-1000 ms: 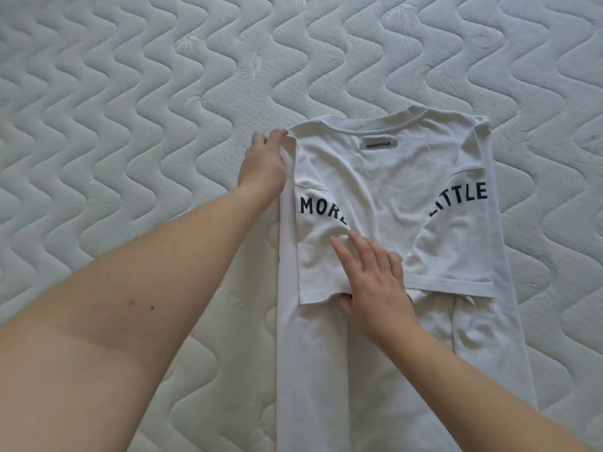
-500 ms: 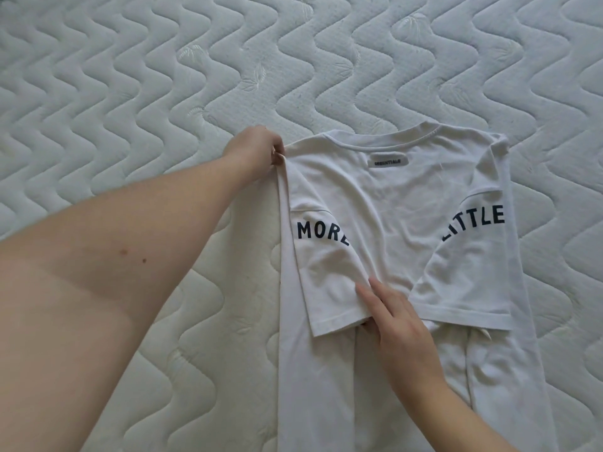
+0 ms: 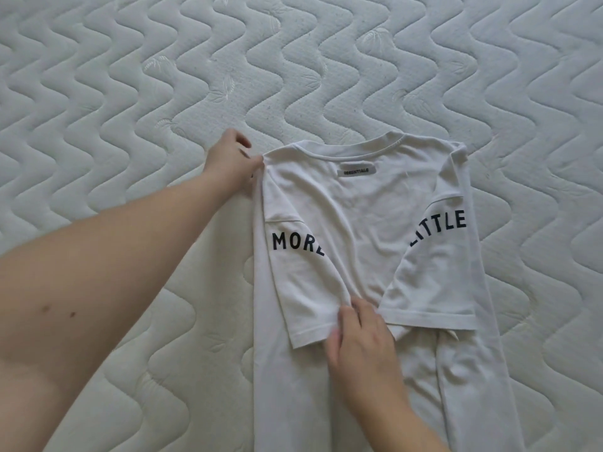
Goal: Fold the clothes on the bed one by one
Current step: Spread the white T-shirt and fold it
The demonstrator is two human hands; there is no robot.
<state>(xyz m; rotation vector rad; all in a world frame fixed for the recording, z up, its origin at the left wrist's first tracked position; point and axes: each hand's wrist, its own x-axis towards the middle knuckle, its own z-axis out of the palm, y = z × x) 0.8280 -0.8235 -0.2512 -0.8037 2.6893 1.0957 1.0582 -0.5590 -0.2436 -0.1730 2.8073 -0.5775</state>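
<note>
A white T-shirt [image 3: 362, 220] lies on the bed with its collar away from me and both side panels and sleeves folded inward; dark letters read MORE on the left sleeve and LITTLE on the right. My left hand [image 3: 230, 164] pinches the shirt's upper left shoulder corner. My right hand [image 3: 362, 347] rests on the shirt's middle, its thumb and fingers pinching the hem of the left sleeve near where the two sleeves meet. The shirt's lower part runs out of the bottom of the view.
A white quilted mattress [image 3: 293, 66] with a wavy stitched pattern fills the whole view around the shirt. No other clothes show in the frame.
My right hand slid down the left sleeve to its hem and now pinches it. My left hand keeps its hold on the shoulder corner. The view shifted, so the shirt sits lower.
</note>
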